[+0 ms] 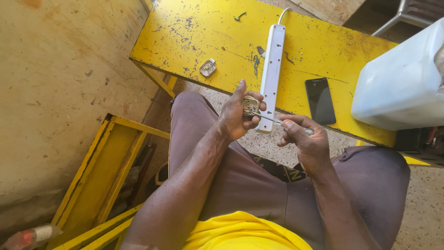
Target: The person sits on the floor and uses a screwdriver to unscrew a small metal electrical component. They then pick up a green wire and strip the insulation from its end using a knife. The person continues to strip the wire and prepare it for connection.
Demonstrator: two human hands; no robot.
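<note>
My left hand (235, 115) holds an opened white plug body (250, 105) above my lap, just in front of the yellow table's edge. My right hand (303, 141) grips a small screwdriver (277, 121) with a clear handle; its metal shaft points left into the plug. The plug's separate cover (208, 67) lies on the yellow table (194, 32) to the left. A white power strip (271, 69) lies lengthwise on the table, reaching the near edge just behind my hands.
A black phone (320, 100) lies flat on the table right of the strip. A large white plastic container (402, 78) stands at the right end. A yellow metal frame (99, 176) sits on the floor at left, beside a tan wall (60, 92).
</note>
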